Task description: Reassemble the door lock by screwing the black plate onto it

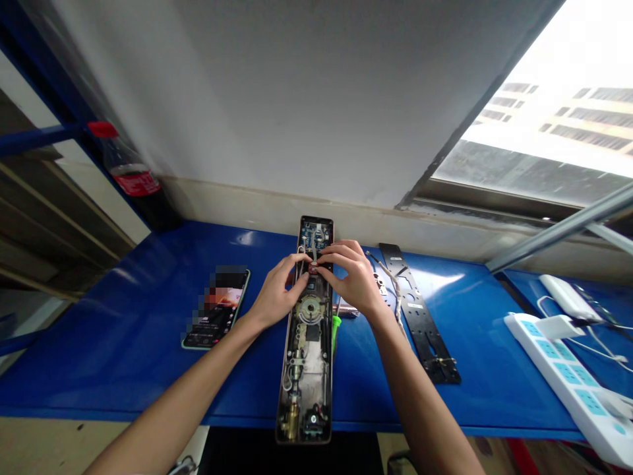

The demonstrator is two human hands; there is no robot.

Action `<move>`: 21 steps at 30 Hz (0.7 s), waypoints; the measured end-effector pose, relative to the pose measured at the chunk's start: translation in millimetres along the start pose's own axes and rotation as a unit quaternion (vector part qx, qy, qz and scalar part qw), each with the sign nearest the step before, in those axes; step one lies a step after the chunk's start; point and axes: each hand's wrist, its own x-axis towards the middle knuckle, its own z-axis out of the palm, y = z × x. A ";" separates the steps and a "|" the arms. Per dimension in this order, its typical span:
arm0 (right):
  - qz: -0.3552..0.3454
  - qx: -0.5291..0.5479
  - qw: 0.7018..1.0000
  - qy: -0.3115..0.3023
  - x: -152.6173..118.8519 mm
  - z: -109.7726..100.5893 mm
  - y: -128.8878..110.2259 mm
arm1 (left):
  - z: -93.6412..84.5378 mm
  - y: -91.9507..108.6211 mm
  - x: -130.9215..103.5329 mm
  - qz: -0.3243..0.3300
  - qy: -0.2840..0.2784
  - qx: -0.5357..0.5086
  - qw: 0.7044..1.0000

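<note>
We have both hands over a long, open lock-like housing [313, 361] on the blue table [148, 316], its long axis running away from us toward the wall and its near end reaching past the table's front edge. The relation that matters is at a small red part [313, 267] inside the housing, toward its far end, just on our side of the blue circuit board [308, 235] and the grey ribbon cable [313, 244]. It lies directly between our two sets of fingertips, so neither hand is clearly nearer. Our left hand [278, 290] comes in from the left, thumb and forefinger curved with a small gap between them; our right hand [357, 282] meets it from the right, thumb and forefinger closer together. We cannot tell whether either one grips the part or only touches it. As for writing, the cola bottle [133, 175] wears a red label with pale lettering too blurred to read, the phone [222, 316] shows tiny, illegible text, and we make out no words on the black plate [420, 316].
</note>
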 end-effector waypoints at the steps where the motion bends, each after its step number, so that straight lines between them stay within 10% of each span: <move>1: 0.001 -0.002 1.000 0.002 -0.2 0.8 0.4 | 0.0 0.0 0.3 0.001 -0.001 0.000 1.000; 21: 0.005 -0.023 1.000 0.010 -2.8 5.5 -4.7 | -1.4 -4.2 9.8 -0.005 -0.016 -0.035 0.999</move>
